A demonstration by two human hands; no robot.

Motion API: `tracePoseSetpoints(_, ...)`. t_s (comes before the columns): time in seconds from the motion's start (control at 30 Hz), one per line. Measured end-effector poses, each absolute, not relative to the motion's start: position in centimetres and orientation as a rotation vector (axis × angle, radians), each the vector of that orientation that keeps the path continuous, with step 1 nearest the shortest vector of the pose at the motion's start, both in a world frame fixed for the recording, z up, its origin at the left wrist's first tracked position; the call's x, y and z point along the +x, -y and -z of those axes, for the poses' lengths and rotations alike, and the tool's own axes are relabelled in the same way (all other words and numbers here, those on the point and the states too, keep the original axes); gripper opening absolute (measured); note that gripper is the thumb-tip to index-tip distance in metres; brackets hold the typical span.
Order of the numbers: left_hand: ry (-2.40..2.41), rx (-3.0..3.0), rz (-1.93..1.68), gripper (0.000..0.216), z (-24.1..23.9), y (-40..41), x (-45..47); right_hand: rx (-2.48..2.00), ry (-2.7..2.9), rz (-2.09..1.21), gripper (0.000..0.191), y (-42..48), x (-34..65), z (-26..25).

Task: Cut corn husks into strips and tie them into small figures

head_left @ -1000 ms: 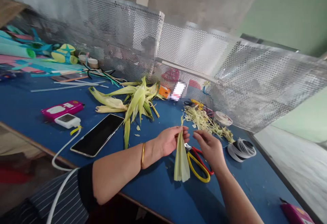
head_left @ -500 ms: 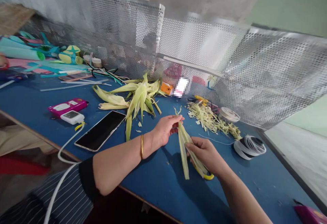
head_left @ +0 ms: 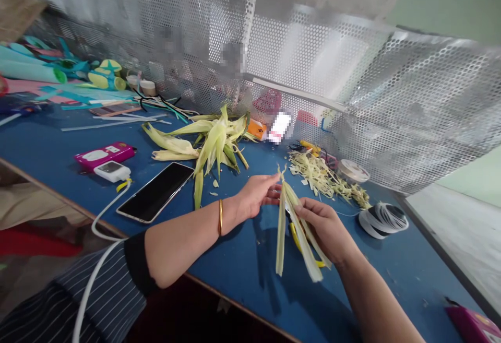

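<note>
A bundle of pale corn husk strips (head_left: 281, 238), knotted at its top, hangs over the blue table. At the knot, the thumb and fingertips of my left hand (head_left: 260, 196) pinch the bundle, the other fingers stretched out behind it. My right hand (head_left: 324, 228) is closed on the strips lower down, thumb on top. Under the strips and right hand shows a yellow-handled tool (head_left: 296, 237) with a bit of metal, mostly covered; its kind is unclear. A heap of green corn husks (head_left: 215, 142) lies beyond my left hand.
Shredded husk (head_left: 313, 172), a striped cord spool (head_left: 382, 221) and a white tape roll (head_left: 353, 170) lie to the right. A phone (head_left: 156, 192), a magenta box (head_left: 105, 155) and a white cable (head_left: 104, 215) are left. A perforated metal screen (head_left: 297, 63) borders the table's back.
Both hands and the husk bundle have shifted slightly right. The strips have spread into separate hanging tails, and the left fingers are straighter. The yellow handle shows more.
</note>
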State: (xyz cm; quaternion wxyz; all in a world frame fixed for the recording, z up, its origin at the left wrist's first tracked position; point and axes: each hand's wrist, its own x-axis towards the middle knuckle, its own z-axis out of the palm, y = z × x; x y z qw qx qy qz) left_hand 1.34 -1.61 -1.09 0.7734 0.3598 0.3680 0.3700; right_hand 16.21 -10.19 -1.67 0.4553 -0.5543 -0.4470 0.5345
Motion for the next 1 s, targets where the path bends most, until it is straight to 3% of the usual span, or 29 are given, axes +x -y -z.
tracePoseSetpoints(0.17,-0.722,1.115,-0.933,0.063,1.3,2.1,1.3,-1.257,0.954,-1.346,0.033,9.9,16.8,1.6)
tracePoseSetpoints(0.37,-0.589,1.296,-1.029,0.073,1.3,2.1,0.8,-1.23,0.939,-1.354,0.031,9.9,16.7,1.8)
tracePoseSetpoints(0.53,-0.577,1.292,-1.001,0.062,0.8,2.0,0.9,-1.227,0.961,-1.364,0.031,9.9,16.7,1.8)
tracePoseSetpoints(0.73,-0.772,1.175,-0.831,0.017,0.7,1.4,1.1,-1.209,0.976,-1.436,0.029,10.2,16.9,1.1)
tracePoseSetpoints(1.0,-0.7,1.039,-0.421,0.011,1.5,1.5,1.0,-1.207,0.866,-1.431,0.022,10.0,17.6,0.4)
